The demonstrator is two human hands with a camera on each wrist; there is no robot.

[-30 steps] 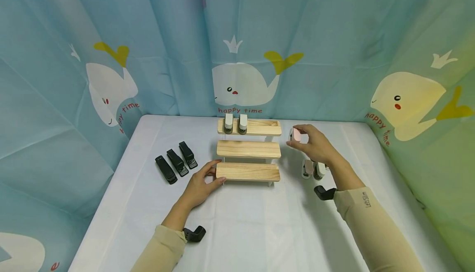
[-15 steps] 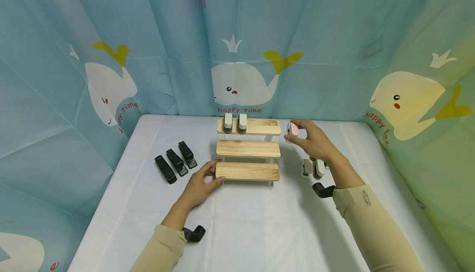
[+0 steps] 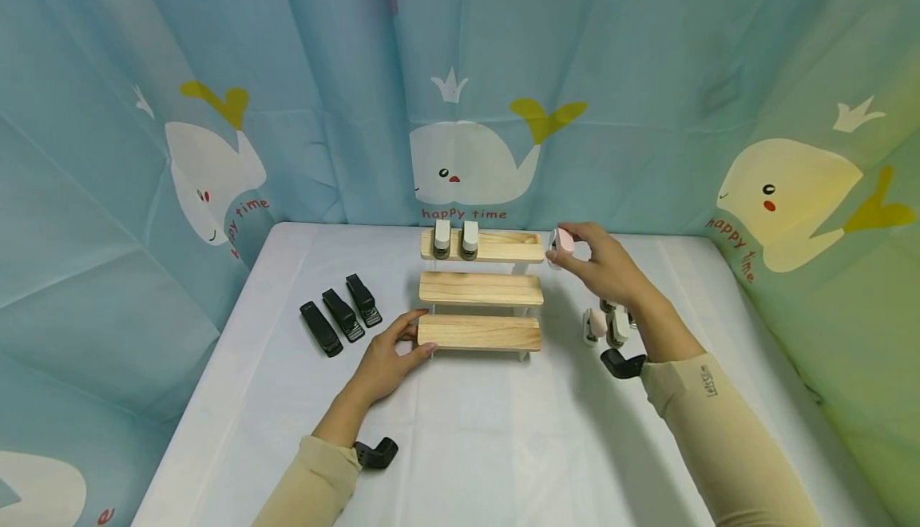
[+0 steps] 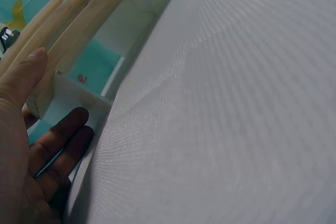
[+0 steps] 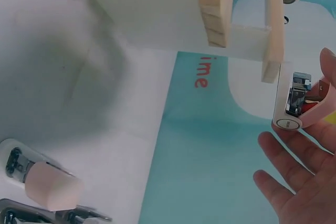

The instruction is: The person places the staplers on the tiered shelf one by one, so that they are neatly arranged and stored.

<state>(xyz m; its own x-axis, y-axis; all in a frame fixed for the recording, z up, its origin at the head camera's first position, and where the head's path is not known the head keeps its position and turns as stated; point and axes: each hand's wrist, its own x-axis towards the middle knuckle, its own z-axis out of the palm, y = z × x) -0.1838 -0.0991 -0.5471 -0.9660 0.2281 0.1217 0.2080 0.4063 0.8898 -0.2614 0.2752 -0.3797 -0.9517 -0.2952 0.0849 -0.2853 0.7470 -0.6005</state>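
Note:
In my right hand is a small pink-and-white stapler, pinched between thumb and fingers. It is off the table at the right end of the top step of a three-tier wooden display stand. The right wrist view shows the stapler level with the end of a board, its metal inside visible. My left hand grips the left end of the lowest step, thumb on the wood and two fingers extended below. Two white-topped staplers stand side by side on the left of the top step.
Several more small staplers stand on the table right of the stand, among them a pink one and a white one. Left of the stand lie three black staplers in a slanted row. A whale-print curtain hangs behind the table.
My right hand has carried the pink stapler left and up toward the right end of the top step. The left hand has kept its grip on the lowest step.

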